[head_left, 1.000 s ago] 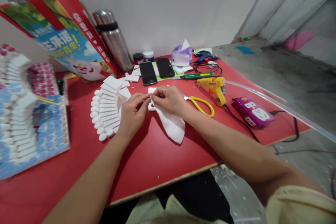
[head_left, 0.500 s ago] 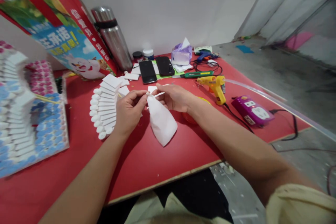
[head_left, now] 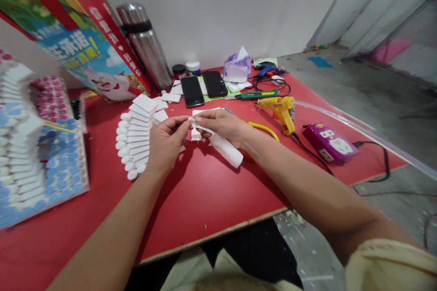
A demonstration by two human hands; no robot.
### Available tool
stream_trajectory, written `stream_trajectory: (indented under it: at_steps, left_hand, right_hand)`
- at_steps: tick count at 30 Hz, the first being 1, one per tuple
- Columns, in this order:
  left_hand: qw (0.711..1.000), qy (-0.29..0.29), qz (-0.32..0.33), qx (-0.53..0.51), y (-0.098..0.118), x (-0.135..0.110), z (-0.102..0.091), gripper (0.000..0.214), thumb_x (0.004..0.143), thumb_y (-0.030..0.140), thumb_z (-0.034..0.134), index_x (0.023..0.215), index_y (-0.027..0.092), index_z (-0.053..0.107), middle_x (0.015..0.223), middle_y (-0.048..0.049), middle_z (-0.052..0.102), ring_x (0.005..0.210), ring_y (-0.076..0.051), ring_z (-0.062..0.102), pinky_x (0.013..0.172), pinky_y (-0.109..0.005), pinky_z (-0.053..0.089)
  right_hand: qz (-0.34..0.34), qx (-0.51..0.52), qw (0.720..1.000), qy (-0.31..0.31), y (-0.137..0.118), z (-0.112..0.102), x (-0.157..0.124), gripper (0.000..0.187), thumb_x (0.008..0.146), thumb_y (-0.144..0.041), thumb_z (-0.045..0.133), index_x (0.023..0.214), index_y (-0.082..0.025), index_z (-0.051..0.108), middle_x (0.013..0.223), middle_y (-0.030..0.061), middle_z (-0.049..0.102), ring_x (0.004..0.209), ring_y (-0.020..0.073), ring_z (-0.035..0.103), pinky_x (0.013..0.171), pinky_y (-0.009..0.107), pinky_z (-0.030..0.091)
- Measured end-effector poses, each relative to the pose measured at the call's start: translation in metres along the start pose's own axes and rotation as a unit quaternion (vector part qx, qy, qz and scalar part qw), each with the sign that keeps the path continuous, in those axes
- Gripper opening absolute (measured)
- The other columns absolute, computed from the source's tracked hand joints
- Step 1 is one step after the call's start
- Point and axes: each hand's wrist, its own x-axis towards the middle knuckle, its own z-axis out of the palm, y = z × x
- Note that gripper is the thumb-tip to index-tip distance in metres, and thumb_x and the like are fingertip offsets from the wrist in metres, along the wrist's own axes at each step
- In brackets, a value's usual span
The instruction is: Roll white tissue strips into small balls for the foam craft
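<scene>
Over the red table [head_left: 191, 213], my left hand [head_left: 170, 138] pinches one end of a thin white sheet piece [head_left: 226, 149], which looks like paper or soft cloth. My right hand [head_left: 221, 125] is closed on the same piece just beside it, near a narrow twisted part. Its wider end sticks out below the right hand, toward the lower right. Whether it is a pouch or a folded sheet, I cannot tell. Left of my left hand lies a fan of white flat pieces with rounded ends [head_left: 136, 134]. Small white blocks [head_left: 196, 134] lie behind the fingers.
A yellow glue gun [head_left: 282, 111] and a purple power socket [head_left: 327, 143] with cords lie at the right. Behind are two phones [head_left: 192, 92], a green cutter [head_left: 259, 95], a tissue pack [head_left: 237, 70] and a steel flask [head_left: 146, 50]. A printed bag [head_left: 92, 50] stands left.
The white piece has swung to the right and now looks narrower, rolled or seen edge-on. My right hand has closed further over its narrow part. The left hand keeps its pinch.
</scene>
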Motion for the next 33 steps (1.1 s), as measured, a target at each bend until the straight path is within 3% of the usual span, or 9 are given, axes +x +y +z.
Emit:
stream_trajectory:
  at_steps: [5, 9, 12, 16, 20, 24, 28, 30, 33]
  left_hand:
    - [1.000, 0.009, -0.006, -0.011, 0.000, -0.003, 0.004, 0.018, 0.078, 0.028, 0.078, 0.091, 0.016, 0.078, 0.066, -0.0004, 0.066, 0.047, -0.007, 0.042, 0.042, -0.021, 0.031]
    - [0.999, 0.022, 0.031, 0.031, 0.001, -0.007, 0.009, 0.018, 0.081, 0.030, 0.077, 0.093, 0.016, 0.078, 0.073, -0.0015, 0.071, 0.054, -0.009, 0.051, 0.051, -0.024, 0.041]
    - [0.986, 0.027, 0.126, 0.106, 0.002, -0.010, 0.009, 0.013, 0.086, 0.027, 0.073, 0.091, 0.016, 0.077, 0.080, -0.0031, 0.073, 0.068, -0.013, 0.062, 0.064, -0.027, 0.048]
    - [0.938, 0.035, 0.265, 0.221, 0.002, -0.011, 0.005, 0.011, 0.091, 0.020, 0.066, 0.093, 0.018, 0.077, 0.083, -0.0037, 0.072, 0.076, -0.015, 0.063, 0.070, -0.028, 0.049]
    - [0.920, 0.016, 0.306, 0.245, 0.000, -0.012, 0.002, 0.018, 0.094, 0.017, 0.062, 0.104, 0.018, 0.077, 0.095, -0.0065, 0.074, 0.082, -0.016, 0.066, 0.070, -0.028, 0.051]
    - [0.947, -0.009, 0.262, 0.185, 0.002, -0.012, 0.004, 0.017, 0.094, 0.022, 0.064, 0.105, 0.019, 0.077, 0.099, -0.0062, 0.073, 0.076, -0.014, 0.066, 0.065, -0.026, 0.053]
    - [0.992, -0.042, 0.115, 0.030, 0.001, -0.004, 0.001, 0.013, 0.089, 0.029, 0.073, 0.091, 0.018, 0.078, 0.078, -0.0028, 0.069, 0.063, -0.012, 0.063, 0.055, -0.025, 0.052]
    - [0.997, -0.056, 0.029, -0.037, -0.002, 0.002, -0.003, 0.013, 0.082, 0.031, 0.080, 0.087, 0.018, 0.079, 0.071, -0.0019, 0.070, 0.063, -0.013, 0.064, 0.059, -0.026, 0.054]
    - [0.993, -0.084, -0.031, -0.082, -0.008, 0.007, -0.007, 0.023, 0.076, 0.034, 0.085, 0.095, 0.020, 0.082, 0.078, -0.0036, 0.074, 0.068, -0.014, 0.066, 0.067, -0.029, 0.056]
  right_hand:
    - [-0.078, -0.161, 0.980, 0.091, 0.005, 0.002, 0.000, 0.016, 0.090, -0.021, 0.066, 0.076, -0.016, 0.062, 0.057, -0.0045, 0.056, 0.048, 0.0081, 0.048, 0.047, 0.020, 0.038]
    - [-0.202, -0.337, 0.902, 0.180, 0.010, 0.004, 0.000, 0.015, 0.083, -0.021, 0.069, 0.071, -0.015, 0.065, 0.062, -0.0024, 0.060, 0.058, 0.0091, 0.052, 0.054, 0.022, 0.037]
    - [-0.255, -0.378, 0.867, 0.199, 0.013, 0.005, -0.001, 0.014, 0.082, -0.022, 0.068, 0.071, -0.014, 0.067, 0.066, -0.0012, 0.062, 0.065, 0.0104, 0.053, 0.059, 0.023, 0.037]
    - [-0.258, -0.340, 0.889, 0.169, 0.014, 0.008, -0.001, 0.015, 0.084, -0.024, 0.066, 0.072, -0.014, 0.067, 0.066, -0.0007, 0.063, 0.067, 0.0113, 0.055, 0.061, 0.023, 0.039]
    - [-0.237, -0.280, 0.916, 0.161, 0.013, 0.007, 0.000, 0.018, 0.084, -0.027, 0.065, 0.071, -0.015, 0.064, 0.064, -0.0008, 0.063, 0.064, 0.0117, 0.056, 0.060, 0.023, 0.041]
    - [-0.246, -0.273, 0.916, 0.164, 0.012, 0.005, 0.000, 0.017, 0.083, -0.026, 0.066, 0.070, -0.016, 0.061, 0.063, -0.0011, 0.061, 0.064, 0.0120, 0.056, 0.059, 0.023, 0.041]
    - [-0.260, -0.317, 0.900, 0.150, 0.011, 0.002, 0.000, 0.014, 0.083, -0.024, 0.065, 0.071, -0.017, 0.061, 0.065, -0.0017, 0.060, 0.067, 0.0126, 0.055, 0.060, 0.024, 0.040]
    - [-0.277, -0.342, 0.889, 0.129, 0.010, 0.001, -0.001, 0.013, 0.084, -0.024, 0.065, 0.073, -0.017, 0.063, 0.066, -0.0019, 0.061, 0.067, 0.0124, 0.055, 0.061, 0.024, 0.040]
    - [-0.309, -0.363, 0.873, 0.101, 0.008, -0.001, -0.002, 0.011, 0.086, -0.023, 0.064, 0.077, -0.016, 0.065, 0.069, -0.0020, 0.062, 0.066, 0.0111, 0.053, 0.062, 0.024, 0.039]
